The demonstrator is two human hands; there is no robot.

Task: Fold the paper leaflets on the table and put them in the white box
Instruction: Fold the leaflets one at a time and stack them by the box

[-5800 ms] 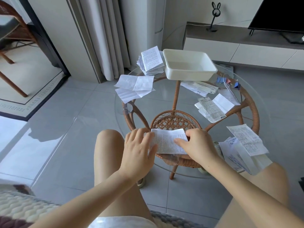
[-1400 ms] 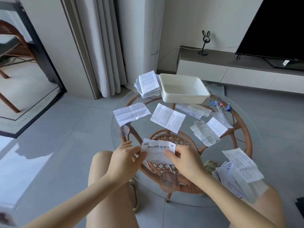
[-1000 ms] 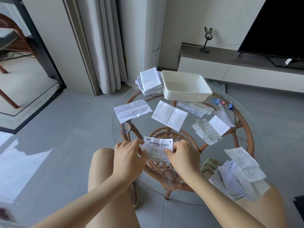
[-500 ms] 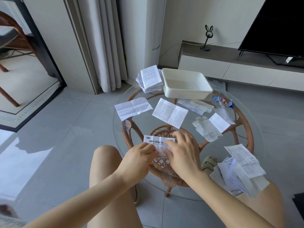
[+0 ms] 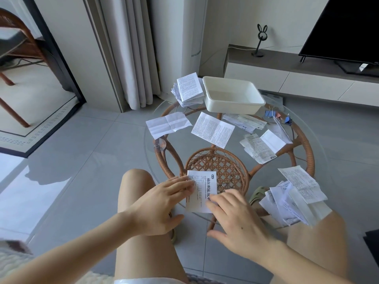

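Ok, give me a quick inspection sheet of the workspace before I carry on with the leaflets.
Surface: round glass tabletop on a brown rattan frame, strewn with paper.
Job's things: white rectangular plastic box, looks empty; printed white leaflet flat at the near edge; folded stack left of the box; loose leaflets across the glass; pile at the table's right edge.
Clutter: blue and pink binder clips right of the box.
Hands: left hand and right hand both rest fingers on the near leaflet.
Cables: thin pale cable on the grey TV cabinet.
Surroundings: black television, pale curtain, wooden chair.
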